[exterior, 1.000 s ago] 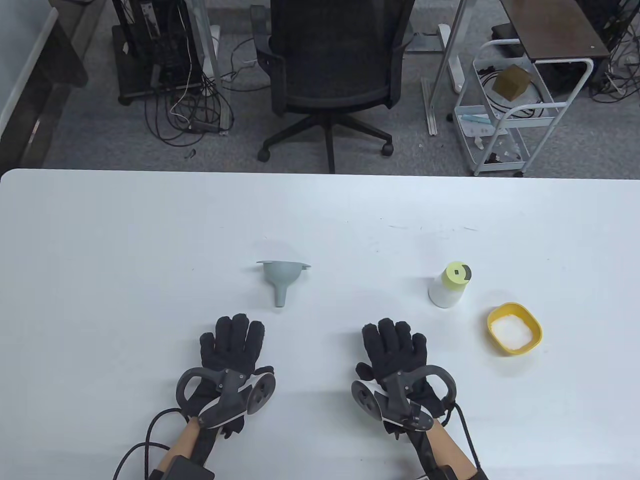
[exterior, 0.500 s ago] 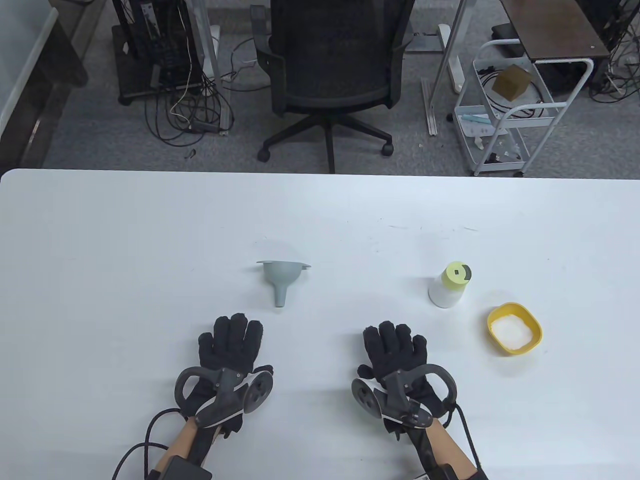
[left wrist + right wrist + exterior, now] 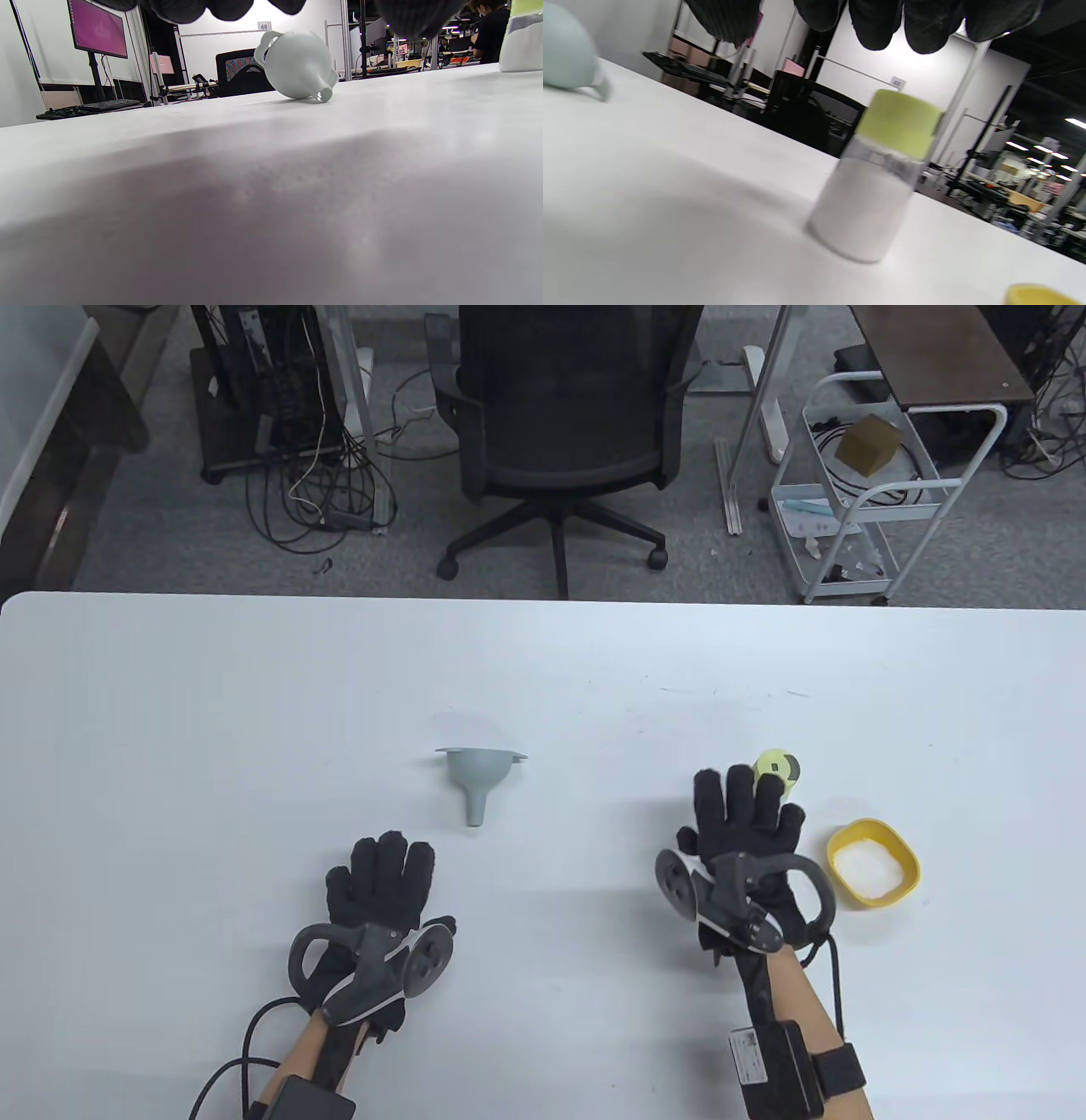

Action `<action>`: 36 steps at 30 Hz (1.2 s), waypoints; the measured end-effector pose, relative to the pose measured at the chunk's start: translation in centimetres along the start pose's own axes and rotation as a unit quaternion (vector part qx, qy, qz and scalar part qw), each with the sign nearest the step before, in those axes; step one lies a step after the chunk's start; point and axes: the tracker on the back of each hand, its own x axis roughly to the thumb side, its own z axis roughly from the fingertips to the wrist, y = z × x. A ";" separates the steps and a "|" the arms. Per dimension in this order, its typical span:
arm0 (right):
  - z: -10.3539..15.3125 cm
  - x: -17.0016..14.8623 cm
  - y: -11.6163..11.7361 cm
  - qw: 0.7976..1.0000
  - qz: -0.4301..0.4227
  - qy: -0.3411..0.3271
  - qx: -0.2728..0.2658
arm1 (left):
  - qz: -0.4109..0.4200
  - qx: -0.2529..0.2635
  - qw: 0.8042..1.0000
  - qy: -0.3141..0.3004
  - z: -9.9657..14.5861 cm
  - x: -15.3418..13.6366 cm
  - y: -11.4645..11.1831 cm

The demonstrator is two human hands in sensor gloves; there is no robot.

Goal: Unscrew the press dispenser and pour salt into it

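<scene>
The press dispenser [image 3: 774,770] stands upright at the lower right of the table view, its green cap [image 3: 900,123] on, beside the yellow bowl of salt [image 3: 873,864]. The right hand [image 3: 747,831] hovers over it with fingers spread, grasping nothing; contact looks absent, though the body is hidden. The left hand [image 3: 379,882] lies flat and empty on the table [image 3: 254,712] below the funnel [image 3: 480,774]. Grip the body low, keep it upright, and bring the left hand to twist the cap.
</scene>
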 end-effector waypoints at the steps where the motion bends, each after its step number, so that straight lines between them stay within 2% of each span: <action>1: -1.1 -1.0 -0.1 1.000 0.009 0.021 -0.003 | 0.002 0.000 1.000 0.000 0.0 0.0 0.0; 5: -4.1 -3.4 0.8 0.997 0.011 0.073 0.022 | 0.000 -0.002 1.000 0.003 -0.1 0.0 -0.1; 9: -5.6 -4.4 2.5 0.994 -0.029 0.079 0.072 | -0.014 -0.003 1.000 0.005 -0.1 0.2 -0.3; 12: -5.9 -4.3 2.8 0.993 -0.066 0.074 0.065 | -0.012 -0.005 1.000 0.004 -0.2 0.2 -0.3; 13: -6.0 -4.3 3.0 0.992 -0.069 0.072 0.077 | -0.012 -0.004 1.000 0.004 -0.2 0.2 -0.3; 15: -6.2 -3.9 3.4 0.986 -0.063 0.074 0.137 | -0.017 -0.004 1.000 0.004 -0.2 0.2 -0.3; 16: -6.2 -3.7 3.5 0.986 -0.052 0.072 0.143 | -0.019 -0.004 1.000 0.004 -0.2 0.2 -0.2; 18: -6.3 -3.5 3.3 0.990 -0.030 0.064 0.123 | -0.022 -0.003 1.000 0.005 -0.2 0.2 -0.1; 23: -5.9 -3.0 2.3 0.993 -0.067 0.046 0.091 | -0.023 -0.002 1.000 0.006 -0.2 0.1 -0.1; 27: -4.7 -1.2 0.7 0.995 -0.081 -0.009 0.065 | -0.022 -0.002 1.000 0.007 -0.2 0.1 -0.2; 30: -3.3 1.1 -1.0 0.992 -0.093 -0.075 0.039 | -0.025 -0.002 1.000 0.005 -0.2 0.1 -0.2; 36: -0.3 6.5 -3.4 0.970 -0.112 -0.214 0.017 | -0.029 -0.008 1.000 -0.003 -0.2 0.4 -0.4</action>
